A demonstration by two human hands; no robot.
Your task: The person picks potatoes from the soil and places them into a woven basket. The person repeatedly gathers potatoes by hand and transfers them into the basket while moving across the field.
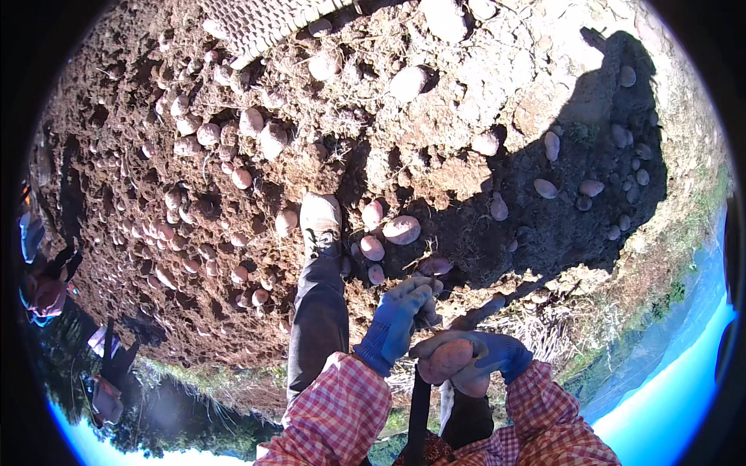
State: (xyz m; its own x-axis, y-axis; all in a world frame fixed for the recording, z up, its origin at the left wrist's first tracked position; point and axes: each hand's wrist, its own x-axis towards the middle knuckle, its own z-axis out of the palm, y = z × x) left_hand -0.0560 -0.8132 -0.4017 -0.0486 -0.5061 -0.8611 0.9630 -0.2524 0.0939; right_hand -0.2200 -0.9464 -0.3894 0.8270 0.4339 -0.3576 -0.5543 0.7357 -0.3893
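Note:
Blue-and-grey work gloves cover both hands. My left hand (402,317) has its fingers closed on a thin stem or root; a reddish potato (435,266) lies or hangs just beyond the fingertips, and I cannot tell whether it is attached. My right hand (478,358) is shut on a few pinkish potatoes (449,358) near my body. Several potatoes (402,230) lie on the soil between my shoe and the shadow.
My shoe (320,218) stands on loose brown soil strewn with potatoes (208,134). A woven basket (274,23) is at the top. My shadow covers soil and potatoes (545,188) at the right. People (46,291) are at the far left; grass edges the field.

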